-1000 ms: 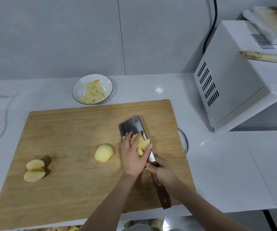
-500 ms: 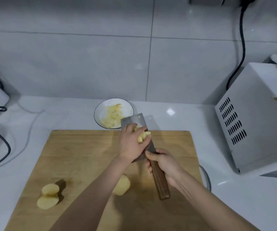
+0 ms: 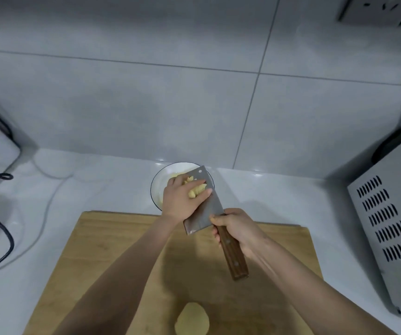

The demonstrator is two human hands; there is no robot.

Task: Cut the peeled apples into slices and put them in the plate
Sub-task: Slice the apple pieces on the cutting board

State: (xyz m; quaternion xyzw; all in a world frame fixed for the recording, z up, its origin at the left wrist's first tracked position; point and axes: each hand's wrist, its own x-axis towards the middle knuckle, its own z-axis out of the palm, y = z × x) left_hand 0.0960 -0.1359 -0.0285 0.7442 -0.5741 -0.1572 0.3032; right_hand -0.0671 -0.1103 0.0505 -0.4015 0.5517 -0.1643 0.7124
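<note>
Over the plate [image 3: 156,187], just beyond the left hand's [image 3: 180,201] knuckles: the cleaver [image 3: 210,210] blade rides tilted, its far corner above the plate's far rim. Apple slices [image 3: 195,189] sit piled on the blade face under the left palm.

Left hand: fingers cupped over the pile, holding it against the steel. The thumb is hidden, so I cannot tell whether it tucks beneath.

Right hand [image 3: 236,227]: wrapped tight round the wooden handle [image 3: 233,258], close up to the blade heel.

Step in hand, as I judge it: unloading the slices into the plate, where a few pale pieces seem to lie already.

To do it well:
- Tip the blade edge down toward the plate's middle, not its near rim, so nothing lands on the counter.
- Sweep with the left fingers along the flat, away from the cutting edge, fingertips lifted clear of it.
- Hold the right wrist steady; let the left hand do the moving.
- Release low, so the wet slices slide rather than bounce.

Behind both wrists, on the cutting board [image 3: 112,250]: one peeled apple half [image 3: 192,320], uncut, for the next round.
</note>
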